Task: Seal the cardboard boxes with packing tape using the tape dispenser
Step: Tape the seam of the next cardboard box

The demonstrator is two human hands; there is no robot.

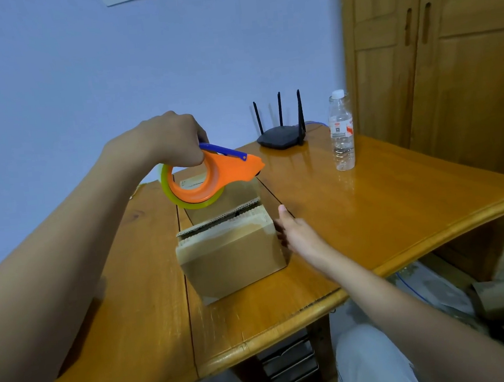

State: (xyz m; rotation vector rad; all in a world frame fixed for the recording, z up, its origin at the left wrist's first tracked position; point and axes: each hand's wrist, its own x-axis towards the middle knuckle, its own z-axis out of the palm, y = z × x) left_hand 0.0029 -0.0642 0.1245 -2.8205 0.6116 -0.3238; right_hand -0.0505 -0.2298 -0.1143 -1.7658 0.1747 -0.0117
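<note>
Head view: cardboard box [232, 254] sits mid-table [369, 210], back from the near edge, top flaps meeting at a slightly gaping seam. Right hand [294, 233] touches its right side, fingers straight, thumb up. Left hand [172, 140] grips orange tape dispenser [212, 176] above the box's far end. Bare tabletop right; router [282, 135], bottle [342, 133] at far edge.

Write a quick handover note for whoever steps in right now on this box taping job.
Left hand grips the orange tape dispenser, held above the far side of the cardboard box.
Right hand is open, fingers against the box's right side, steadying it on the wooden table.
Done: flaps folded down.
Left: the top seam shows an open gap with no fresh tape across it; tape it.
</note>
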